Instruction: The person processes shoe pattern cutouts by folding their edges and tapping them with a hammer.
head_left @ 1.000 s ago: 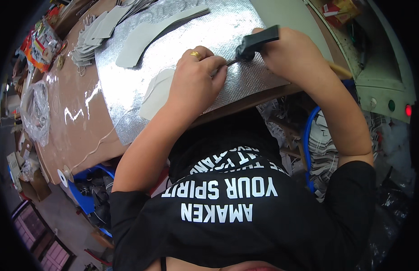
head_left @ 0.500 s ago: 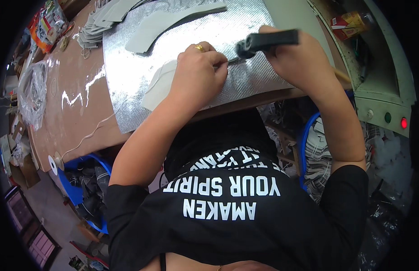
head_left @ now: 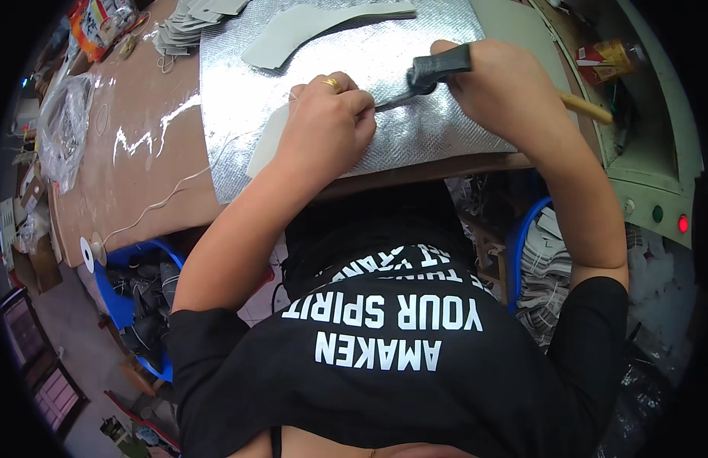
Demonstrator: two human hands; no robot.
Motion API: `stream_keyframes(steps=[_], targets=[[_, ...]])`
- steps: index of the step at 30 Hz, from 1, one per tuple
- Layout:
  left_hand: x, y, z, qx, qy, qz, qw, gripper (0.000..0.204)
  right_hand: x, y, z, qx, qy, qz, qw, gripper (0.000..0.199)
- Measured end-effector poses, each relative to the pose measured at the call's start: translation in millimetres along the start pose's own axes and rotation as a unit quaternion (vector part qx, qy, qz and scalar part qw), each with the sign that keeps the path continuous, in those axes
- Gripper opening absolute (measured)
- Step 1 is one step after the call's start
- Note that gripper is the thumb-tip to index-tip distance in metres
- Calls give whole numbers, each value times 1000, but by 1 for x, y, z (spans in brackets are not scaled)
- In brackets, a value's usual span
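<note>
My right hand is closed round a hammer. Its dark head is just above a thin dark-edged strip, and its wooden handle end sticks out behind my wrist. My left hand, with a gold ring, has its fingers pinched at a flat light grey piece. That strip runs out from these fingers toward the hammer; my hand hides how it joins the grey piece. Both lie over a shiny silver textured sheet. Beyond them rests a stack of curved grey pieces.
More cut pieces lie at the far left of the brown table, near a plastic bag and a white thread. Blue baskets with dark items and with pale stacked pieces stand below. A machine panel is at right.
The hammer head, blurred and tilted before, is now sharp and turned slightly. My left hand keeps its pinch. The whole view has shifted a little, with the table sitting further right and up.
</note>
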State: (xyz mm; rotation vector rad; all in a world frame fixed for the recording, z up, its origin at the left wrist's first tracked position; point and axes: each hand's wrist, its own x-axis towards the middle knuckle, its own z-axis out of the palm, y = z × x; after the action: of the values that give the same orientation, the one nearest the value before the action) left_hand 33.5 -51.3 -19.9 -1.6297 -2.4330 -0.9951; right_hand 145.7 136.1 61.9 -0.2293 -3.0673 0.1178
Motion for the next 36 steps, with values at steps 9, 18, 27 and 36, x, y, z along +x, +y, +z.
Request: stream_keyframes(steps=[9, 18, 27, 36], targets=[[-13, -11, -25, 27, -45, -50, 997, 10, 17, -29, 2, -38, 1, -38, 999, 18], [-26, -21, -31, 16, -25, -58, 998, 11, 27, -52, 5, -12, -45, -100, 994, 16], [-17, -2, -2, -39, -14, 51, 998, 9, -2, -22, -5, -38, -81, -7, 996, 12], [-17, -5, -20, -55, -74, -37, 995, 9, -6, -28, 5, 13, -53, -45, 997, 14]])
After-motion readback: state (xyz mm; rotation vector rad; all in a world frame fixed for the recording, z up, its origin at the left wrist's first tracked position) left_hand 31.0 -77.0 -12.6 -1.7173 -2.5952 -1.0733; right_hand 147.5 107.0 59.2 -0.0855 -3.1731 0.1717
